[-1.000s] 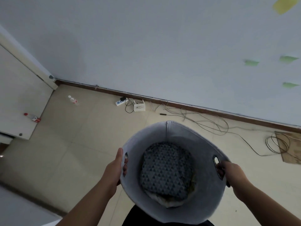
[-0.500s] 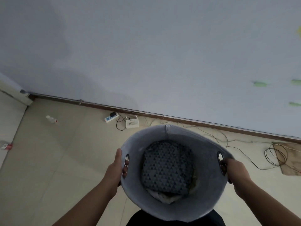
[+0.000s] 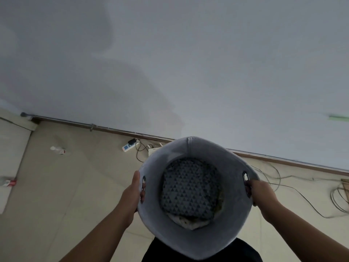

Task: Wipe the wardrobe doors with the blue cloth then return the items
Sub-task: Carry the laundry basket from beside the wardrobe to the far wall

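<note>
I hold a grey felt basket (image 3: 239,222) in front of me, above the floor. My left hand (image 3: 133,193) grips its left handle slot and my right hand (image 3: 262,193) grips the right one. Inside lies a folded dark cloth with a triangle pattern (image 3: 189,188), on top of a pale fabric (image 3: 190,223). No blue cloth and no wardrobe door can be made out.
A white wall (image 3: 170,63) stands ahead with a brown skirting board (image 3: 283,159). A power strip (image 3: 128,146) and loose cables (image 3: 294,188) lie on the beige tiles. A plastic bottle (image 3: 57,149) lies at left. A pale ledge (image 3: 11,148) carries another bottle (image 3: 7,182).
The view has turned right and tilted up: the wall fills more of the frame and the left ledge has slid off. Both hands keep the basket at the same place before me.
</note>
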`<state>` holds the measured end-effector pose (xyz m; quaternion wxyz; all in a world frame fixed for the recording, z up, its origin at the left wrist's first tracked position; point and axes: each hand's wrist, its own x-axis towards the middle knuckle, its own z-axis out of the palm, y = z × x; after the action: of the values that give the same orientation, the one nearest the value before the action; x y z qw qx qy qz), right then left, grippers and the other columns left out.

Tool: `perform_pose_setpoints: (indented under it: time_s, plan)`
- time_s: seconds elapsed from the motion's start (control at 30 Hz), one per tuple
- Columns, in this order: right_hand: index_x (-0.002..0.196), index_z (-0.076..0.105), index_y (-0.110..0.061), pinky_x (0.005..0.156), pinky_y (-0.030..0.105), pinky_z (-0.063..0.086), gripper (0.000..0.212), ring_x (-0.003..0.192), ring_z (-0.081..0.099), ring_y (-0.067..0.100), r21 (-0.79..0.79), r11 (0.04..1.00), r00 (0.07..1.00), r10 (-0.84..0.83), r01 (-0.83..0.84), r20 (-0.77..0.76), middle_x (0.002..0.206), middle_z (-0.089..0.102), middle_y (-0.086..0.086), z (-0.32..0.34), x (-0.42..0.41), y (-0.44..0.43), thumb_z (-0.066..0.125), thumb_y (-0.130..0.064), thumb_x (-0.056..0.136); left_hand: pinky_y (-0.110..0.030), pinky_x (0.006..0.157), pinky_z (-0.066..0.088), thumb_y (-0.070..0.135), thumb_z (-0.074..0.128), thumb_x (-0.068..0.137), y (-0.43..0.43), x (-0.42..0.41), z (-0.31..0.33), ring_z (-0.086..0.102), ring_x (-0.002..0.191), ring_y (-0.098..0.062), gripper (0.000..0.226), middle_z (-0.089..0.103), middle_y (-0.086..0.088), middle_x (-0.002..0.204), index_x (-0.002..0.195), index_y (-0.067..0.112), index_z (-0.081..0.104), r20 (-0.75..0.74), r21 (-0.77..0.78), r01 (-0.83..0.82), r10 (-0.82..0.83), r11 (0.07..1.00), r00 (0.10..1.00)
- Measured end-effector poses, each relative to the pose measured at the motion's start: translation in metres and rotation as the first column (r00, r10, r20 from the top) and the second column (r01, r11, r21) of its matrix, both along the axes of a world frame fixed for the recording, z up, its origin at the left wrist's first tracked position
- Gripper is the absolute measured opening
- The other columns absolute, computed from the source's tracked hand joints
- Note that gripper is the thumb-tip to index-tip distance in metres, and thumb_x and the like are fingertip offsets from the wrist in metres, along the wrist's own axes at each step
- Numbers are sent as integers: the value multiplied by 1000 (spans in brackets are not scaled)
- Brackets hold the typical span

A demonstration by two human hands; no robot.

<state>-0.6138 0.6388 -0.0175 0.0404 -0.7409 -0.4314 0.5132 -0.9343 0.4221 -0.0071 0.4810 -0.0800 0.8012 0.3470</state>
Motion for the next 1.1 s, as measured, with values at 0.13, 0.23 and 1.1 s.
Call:
perform_pose_setpoints:
  time_s: [0.13, 0.23, 1.1]
  plan:
    - [72, 65, -3, 54, 33, 39, 22, 57, 52, 27, -32, 996, 997, 80, -80, 15, 59, 60, 10, -18, -35, 38, 59, -14, 90, -38, 79, 61, 80, 43, 91, 34, -24, -11, 76, 92, -28, 74, 81, -11, 95, 103, 16, 78, 19, -33, -4, 4, 999, 1000]
    - [76, 71, -3, 57, 32, 43, 23, 61, 59, 23, -51, 989, 990, 140, -139, 16, 60, 69, 5, -44, -58, 54, 61, -18, 91, -34, 73, 60, 77, 42, 94, 55, -45, -37, 76, 90, -26, 68, 82, -2, 82, 101, 20, 78, 45, -57, -24, 26, 998, 999]
    - [85, 65, -16, 82, 50, 58, 20, 95, 66, 37, -95, 952, 938, 303, -290, 170, 90, 68, 11, -355, -164, 108, 47, -19, 93, -51, 84, 61, 24, 55, 93, 106, -137, -368, 72, 93, -38, 25, 75, -14, 98, 105, 8, 70, -62, -187, 369, -386, 910, 920]
